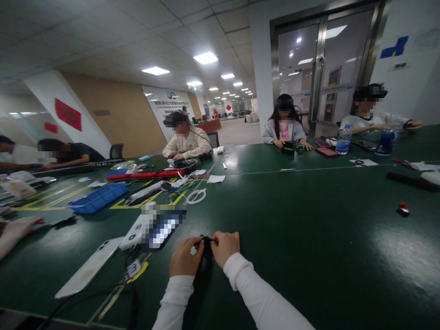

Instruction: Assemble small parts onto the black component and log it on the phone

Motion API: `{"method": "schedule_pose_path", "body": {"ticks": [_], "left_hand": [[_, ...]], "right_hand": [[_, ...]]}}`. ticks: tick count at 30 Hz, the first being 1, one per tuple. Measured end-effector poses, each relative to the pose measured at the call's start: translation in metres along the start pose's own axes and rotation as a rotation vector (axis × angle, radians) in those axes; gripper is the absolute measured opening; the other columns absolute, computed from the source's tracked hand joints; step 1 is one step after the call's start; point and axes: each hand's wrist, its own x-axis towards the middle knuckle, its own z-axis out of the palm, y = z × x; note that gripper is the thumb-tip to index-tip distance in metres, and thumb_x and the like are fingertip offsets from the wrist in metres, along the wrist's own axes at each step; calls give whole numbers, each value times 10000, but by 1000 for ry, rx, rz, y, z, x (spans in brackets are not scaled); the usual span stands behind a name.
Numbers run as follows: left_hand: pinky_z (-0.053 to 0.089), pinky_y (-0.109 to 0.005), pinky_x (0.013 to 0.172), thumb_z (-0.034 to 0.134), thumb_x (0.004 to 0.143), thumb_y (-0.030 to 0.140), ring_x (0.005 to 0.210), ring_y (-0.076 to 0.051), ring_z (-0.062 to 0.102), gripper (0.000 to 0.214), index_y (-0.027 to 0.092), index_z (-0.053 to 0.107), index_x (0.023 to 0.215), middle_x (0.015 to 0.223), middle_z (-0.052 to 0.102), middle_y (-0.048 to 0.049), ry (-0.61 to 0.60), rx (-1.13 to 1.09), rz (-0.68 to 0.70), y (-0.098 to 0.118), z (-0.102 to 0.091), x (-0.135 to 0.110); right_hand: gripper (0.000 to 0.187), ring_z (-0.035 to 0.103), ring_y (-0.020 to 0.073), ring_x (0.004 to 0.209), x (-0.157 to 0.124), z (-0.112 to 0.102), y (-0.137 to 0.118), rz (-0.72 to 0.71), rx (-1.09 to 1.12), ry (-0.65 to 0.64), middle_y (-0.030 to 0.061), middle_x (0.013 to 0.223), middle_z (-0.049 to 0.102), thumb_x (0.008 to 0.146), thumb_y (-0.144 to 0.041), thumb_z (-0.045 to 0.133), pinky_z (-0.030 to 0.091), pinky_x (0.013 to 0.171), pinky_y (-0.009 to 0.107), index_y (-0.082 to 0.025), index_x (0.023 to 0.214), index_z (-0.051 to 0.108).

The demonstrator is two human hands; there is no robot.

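Observation:
Just over the near part of the green table (292,220), my left hand (184,257) and my right hand (226,247) meet at their fingertips. Pinched between them is a small black object (206,244), mostly covered by the fingers, so its kind cannot be made out. A small whitish patch shows beside my left fingers. To the left of my left hand lie a phone with a lit screen (165,231), a white device (134,231), and a white phone (91,266) face down. A numbered tag (134,269) sits on cables near them.
A blue tray (99,198), a coiled white cable (196,196) and loose wires lie farther left. A co-worker's hand (19,231) reaches in at the left edge. Several people sit around the table. Bottles (343,141) stand far right; a small red-and-black item (403,210) lies nearer.

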Motion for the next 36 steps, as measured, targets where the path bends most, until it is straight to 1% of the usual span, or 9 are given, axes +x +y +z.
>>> {"method": "schedule_pose_path", "body": {"ticks": [5,11,18,21,25,31,34,36], "left_hand": [[438,-257,688,460,705,351,796,-170,551,239,205,630,785,817,620,-36,19,22,17,0,2,0],[435,-253,692,449,719,356,787,-166,550,241,217,631,794,832,615,-34,-41,31,26,-1,0,1],[430,-263,703,462,713,366,801,-172,543,229,218,619,789,838,596,-36,-68,44,33,0,1,2],[426,-268,713,451,717,350,792,-170,543,216,216,609,780,839,589,-38,-62,69,24,-2,4,4],[422,-277,716,430,722,344,789,-176,543,223,212,595,794,839,581,-45,-63,124,2,-14,9,14],[410,-304,714,421,712,319,801,-197,527,221,205,587,803,847,575,-60,-25,214,-53,-44,16,40],[410,-315,704,427,706,310,790,-208,524,214,202,589,795,835,575,-70,-6,246,-70,-53,19,51],[411,-320,697,436,702,305,784,-216,521,207,200,591,790,830,575,-74,6,261,-78,-56,21,57]], "right_hand": [[152,582,161,794,1,1,1,-18,12,9,18,774,669,772,-260,456,266,716,296,-248,798,604],[152,583,160,783,1,3,2,-14,9,11,20,762,669,771,-259,454,264,714,294,-244,791,604],[159,578,168,791,0,1,1,-34,-21,-12,13,781,672,769,-272,455,264,720,306,-255,776,613],[179,570,166,836,0,-2,0,-28,-17,-29,22,831,669,776,-245,438,267,733,302,-254,836,607],[219,559,153,873,-1,-3,0,-7,24,2,22,889,655,761,-194,435,278,759,288,-251,927,567],[231,552,139,879,2,2,6,-14,135,71,-10,917,638,749,-156,425,323,769,262,-256,898,571],[232,563,116,829,3,-1,15,-38,244,115,-9,885,636,745,-137,428,366,734,210,-235,888,583],[233,571,108,785,3,-9,25,-48,308,152,-2,857,636,741,-122,428,392,706,187,-216,879,591]]}}
